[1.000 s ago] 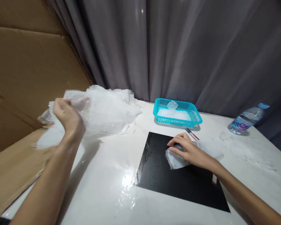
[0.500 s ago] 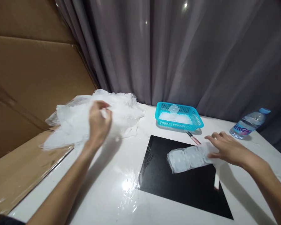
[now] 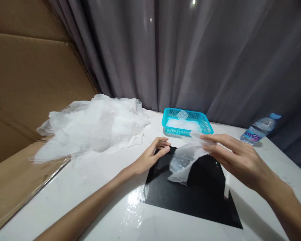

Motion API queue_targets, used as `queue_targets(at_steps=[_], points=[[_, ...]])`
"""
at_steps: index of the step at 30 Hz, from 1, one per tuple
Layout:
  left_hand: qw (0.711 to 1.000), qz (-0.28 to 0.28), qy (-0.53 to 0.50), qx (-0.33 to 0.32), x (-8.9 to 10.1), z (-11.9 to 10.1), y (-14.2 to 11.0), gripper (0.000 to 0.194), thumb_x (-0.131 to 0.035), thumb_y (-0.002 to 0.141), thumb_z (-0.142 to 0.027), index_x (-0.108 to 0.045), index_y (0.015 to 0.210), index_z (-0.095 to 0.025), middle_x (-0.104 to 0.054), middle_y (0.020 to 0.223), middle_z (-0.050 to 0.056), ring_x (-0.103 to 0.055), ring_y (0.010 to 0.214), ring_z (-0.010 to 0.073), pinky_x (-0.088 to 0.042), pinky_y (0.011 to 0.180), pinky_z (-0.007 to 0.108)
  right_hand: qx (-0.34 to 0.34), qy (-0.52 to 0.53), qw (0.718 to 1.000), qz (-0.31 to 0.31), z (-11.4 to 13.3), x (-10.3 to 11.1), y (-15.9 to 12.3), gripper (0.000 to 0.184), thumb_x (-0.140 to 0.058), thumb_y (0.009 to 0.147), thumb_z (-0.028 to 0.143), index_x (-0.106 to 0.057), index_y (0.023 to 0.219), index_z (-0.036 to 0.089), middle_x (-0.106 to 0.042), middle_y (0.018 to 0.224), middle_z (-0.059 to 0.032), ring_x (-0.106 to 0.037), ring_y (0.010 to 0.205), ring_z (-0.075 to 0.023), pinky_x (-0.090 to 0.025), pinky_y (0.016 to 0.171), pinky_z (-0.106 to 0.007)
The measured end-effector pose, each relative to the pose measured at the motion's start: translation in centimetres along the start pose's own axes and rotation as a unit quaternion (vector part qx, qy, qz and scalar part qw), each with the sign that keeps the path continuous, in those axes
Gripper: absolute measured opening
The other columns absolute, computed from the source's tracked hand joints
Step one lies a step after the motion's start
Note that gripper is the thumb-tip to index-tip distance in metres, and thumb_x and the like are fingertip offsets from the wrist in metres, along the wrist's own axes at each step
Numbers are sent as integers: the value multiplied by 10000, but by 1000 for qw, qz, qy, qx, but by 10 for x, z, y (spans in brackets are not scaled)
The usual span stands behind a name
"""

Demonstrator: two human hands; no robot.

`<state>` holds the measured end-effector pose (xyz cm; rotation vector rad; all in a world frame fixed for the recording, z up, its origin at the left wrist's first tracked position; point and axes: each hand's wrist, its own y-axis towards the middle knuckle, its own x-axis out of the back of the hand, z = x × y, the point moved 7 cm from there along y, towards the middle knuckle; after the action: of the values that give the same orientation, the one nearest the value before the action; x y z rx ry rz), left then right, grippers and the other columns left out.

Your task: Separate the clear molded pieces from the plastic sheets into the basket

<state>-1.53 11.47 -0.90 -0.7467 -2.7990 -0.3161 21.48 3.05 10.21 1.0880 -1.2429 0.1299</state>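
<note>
My right hand [image 3: 237, 157] pinches one end of a translucent plastic bag [image 3: 182, 164] between thumb and fingers. Clear molded plastic pieces show inside the bag, which slants down over a black mat [image 3: 200, 204]. Just left of the bag, my left hand [image 3: 154, 154] is empty, its fingers loosely curved and thumb apart, by the mat's upper left corner. Behind the bag stands a turquoise basket [image 3: 165, 125] containing white material and a small clear plastic piece [image 3: 182, 115].
On the left of the white table lies a heap of white, translucent plastic bags [image 3: 97, 124], partly over a cardboard flap [image 3: 22, 180]. A water bottle [image 3: 259, 129] stands at the right rear. A thin white strip [image 3: 226, 185] crosses the mat's right side. Grey curtains hang behind.
My left hand has moved right from the heap to beside the bag. My right hand has lifted the bag's near-hand end, so it now tilts and folds instead of lying stretched across the mat.
</note>
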Motion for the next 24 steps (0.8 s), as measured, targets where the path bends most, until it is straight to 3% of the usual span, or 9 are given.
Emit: queue_targets(at_steps=[3, 5, 7, 12, 15, 18, 21, 24], points=[[978, 78, -189, 37, -13, -2, -2, 721, -614, 963, -660, -409, 1511, -240, -613, 1450, 186, -556, 1377, 355, -430, 1104, 522, 46, 31, 994, -89, 17, 11, 2, 256, -594, 995, 54, -674, 1218, 151, -720, 1316, -178, -724, 1189, -244, -633, 961, -357], [963, 122, -234, 49, -23, -11, -7, 875, -694, 884, -704, -382, 1552, -233, -607, 1460, 201, -589, 1337, 386, -447, 1081, 532, 49, 50, 994, -89, 21, 8, 5, 281, -606, 990, 47, -666, 1257, 111, -707, 1331, -205, -710, 1229, -244, -626, 1017, -343], [963, 127, -232, 41, -30, -23, -13, 915, -780, 822, -678, -429, 1535, -226, -603, 1466, 187, -594, 1326, 392, -452, 1090, 512, 49, 80, 993, -72, 24, 1, 8, 305, -622, 997, 88, -652, 1301, 102, -684, 1368, -211, -688, 1275, -252, -615, 1060, -353], [972, 89, -211, 52, -44, -37, -22, 784, -838, 871, -381, -447, 1537, -251, -580, 1510, 150, -519, 1427, 381, -447, 1147, 488, 0, 144, 989, -32, 22, -15, 13, 491, -621, 1021, 185, -520, 1500, 159, -564, 1519, -197, -585, 1405, -294, -574, 1132, -482], [966, 63, -247, 51, -48, -37, -23, 794, -864, 843, -397, -467, 1516, -259, -507, 1585, 149, -470, 1471, 380, -443, 1166, 492, -23, 140, 989, -47, 18, -15, 12, 551, -612, 1031, 196, -457, 1560, 204, -533, 1542, -181, -550, 1437, -303, -558, 1150, -512], [934, 29, -334, 122, -51, -28, -22, 646, -776, 907, -502, -548, 1444, -226, -548, 1549, 164, -536, 1418, 376, -502, 1112, 506, -44, 140, 989, -29, 16, -15, 11, 566, -583, 1052, 231, -417, 1593, 238, -490, 1578, -165, -527, 1455, -314, -542, 1162, -541], [885, 68, -409, 212, -62, -28, -23, 570, -583, 1008, -588, -626, 1356, -140, -688, 1353, 207, -660, 1270, 368, -577, 1015, 520, -72, 185, 980, -4, 16, -16, 12, 522, -537, 1071, 221, -444, 1583, 268, -438, 1610, -135, -580, 1406, -287, -546, 1167, -518], [880, 72, -413, 222, -61, -38, -25, 456, -646, 1008, -440, -636, 1346, -133, -743, 1237, 189, -730, 1148, 338, -637, 921, 479, -82, 243, 965, -53, 22, -1, 15, 474, -558, 1044, 139, -574, 1491, 296, -518, 1532, -91, -641, 1332, -245, -577, 1148, -453]])
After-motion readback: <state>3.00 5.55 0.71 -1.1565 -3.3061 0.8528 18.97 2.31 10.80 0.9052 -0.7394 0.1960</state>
